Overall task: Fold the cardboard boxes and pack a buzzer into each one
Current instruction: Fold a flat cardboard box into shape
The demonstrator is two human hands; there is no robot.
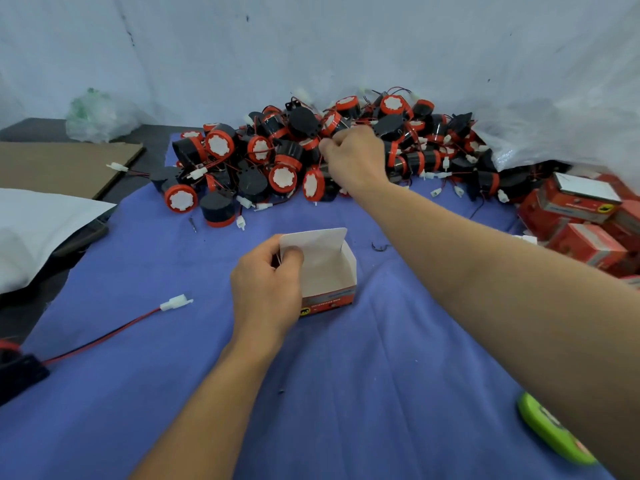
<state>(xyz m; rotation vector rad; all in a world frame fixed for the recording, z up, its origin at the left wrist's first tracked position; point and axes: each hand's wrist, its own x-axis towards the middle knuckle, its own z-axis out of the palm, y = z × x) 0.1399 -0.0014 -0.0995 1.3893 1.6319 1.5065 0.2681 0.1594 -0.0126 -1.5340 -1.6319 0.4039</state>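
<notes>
Nearest you, by the near right corner of the blue cloth [381,375] that covers the worktop, lies a green object [554,434]. At the near left edge a loose buzzer [17,368] trails its red-and-black lead to a white connector [175,302]. Toward the middle, your left hand [266,285] pinches the left wall of the folded cardboard box [329,268], thumb inside and fingers outside. The box stands upright with its lid flap raised and nothing in it. Beyond that, your right hand [356,154] reaches into the pile of buzzers [277,157] along the far edge with its fingers curled. You cannot tell from here whether they have closed on a buzzer body or only on a wire. That is likely the main risk: the leads cross and tangle through the heap, so lifting by a wire could drag neighbours out or strain the lead at its joint. The box is held by one thin wall, so it may tip or buckle if the buzzer goes in crooked or its connector catches the rim. Finished red boxes [581,209] crowd the right edge.
</notes>
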